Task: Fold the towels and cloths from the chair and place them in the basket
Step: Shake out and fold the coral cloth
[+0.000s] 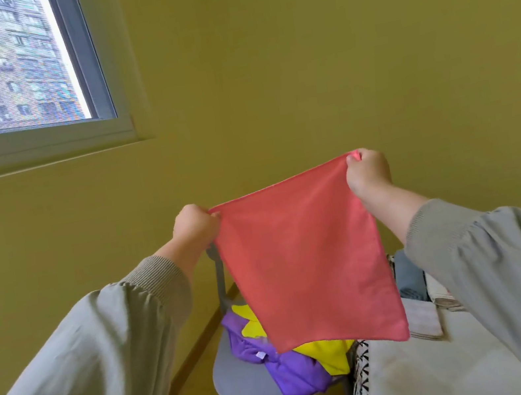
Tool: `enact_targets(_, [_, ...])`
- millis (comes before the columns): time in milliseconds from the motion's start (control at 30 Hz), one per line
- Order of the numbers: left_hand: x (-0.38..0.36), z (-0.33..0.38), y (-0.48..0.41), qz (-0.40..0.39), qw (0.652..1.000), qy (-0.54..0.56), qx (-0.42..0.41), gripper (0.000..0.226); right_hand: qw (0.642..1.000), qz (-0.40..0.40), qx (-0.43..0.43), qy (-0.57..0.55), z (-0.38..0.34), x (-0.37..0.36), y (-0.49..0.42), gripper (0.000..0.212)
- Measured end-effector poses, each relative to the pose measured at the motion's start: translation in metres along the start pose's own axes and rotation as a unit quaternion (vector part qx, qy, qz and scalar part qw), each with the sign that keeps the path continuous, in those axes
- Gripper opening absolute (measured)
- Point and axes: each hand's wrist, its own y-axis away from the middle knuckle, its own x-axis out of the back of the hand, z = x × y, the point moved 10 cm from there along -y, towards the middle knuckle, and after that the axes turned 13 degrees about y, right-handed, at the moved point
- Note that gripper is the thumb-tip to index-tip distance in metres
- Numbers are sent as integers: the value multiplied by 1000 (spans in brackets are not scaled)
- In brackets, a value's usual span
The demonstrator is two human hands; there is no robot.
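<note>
The red cloth (304, 259) hangs in the air in front of the person, spread out flat. The left hand (194, 224) pinches its upper left corner and the right hand (368, 174) its upper right corner. On both hands the fingers (211, 219) are clenched round the fabric. The right corner sits higher than the left, so the top edge slopes and the cloth hangs askew.

Below and beyond it stands the grey chair (239, 378), with a purple cloth (294, 376) and a yellow cloth (328, 354) lying crumpled together on the seat, not yet folded. To the right, near the person, some pale folded cloths (421, 318) rest on a light covering beside a black-and-white patterned side (362, 378) (it may be the basket, but I cannot tell).

My judgement is that the step in hand is the first fold of the red cloth, with at least two pieces left on the chair.

The main risk is a crooked fold. If the corners are brought together while the top edge slopes, the halves will not match. The grips are only small pinches at the corners, so a quick shake could pull a corner free and drop the cloth onto the chair pile. With no surface under it, the lower edge hangs loose and may twist as the hands close.
</note>
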Motion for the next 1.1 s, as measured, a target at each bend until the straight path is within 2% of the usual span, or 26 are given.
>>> enact_targets(67, [-9,11,13,5,993,116,-13,23,1000,17,4,8,4,20,0,41])
enact_targets(233, [-39,41,61,-11,976,215,-23,32,997,63,-9,45,21,67,2,40])
enact_targets(333, [-65,34,83,-35,934,349,69,26,994,93,-15,62,38,91,10,38])
enact_targets(433, [-104,24,110,-113,881,422,180,19,990,119,-32,69,64,116,22,25])
enact_targets(500, [-124,24,127,-185,879,389,205,21,989,108,-51,85,84,127,23,25])
enact_targets(567, [-140,16,134,-225,882,348,225,21,987,64,-74,131,107,127,15,22])
enact_targets(700, [-172,-3,123,-204,905,297,225,20,964,-40,-109,240,157,107,1,34])
enact_targets(833, [-229,-23,111,-201,926,242,209,29,950,-54,-119,285,214,88,-7,26])
enact_targets(900, [-255,-35,92,-186,959,145,160,24,948,-56,-127,287,246,74,-15,17])
enact_targets(967, [-271,-38,75,-168,983,25,70,24,945,-59,-133,294,272,62,-23,26])
enact_targets(1033, [-287,-38,67,-158,986,-57,-2,24,940,-53,-139,307,293,54,-31,30])
enact_targets(1100, [-303,-46,61,-149,984,-92,-31,22,936,-57,-154,310,312,49,-35,27])
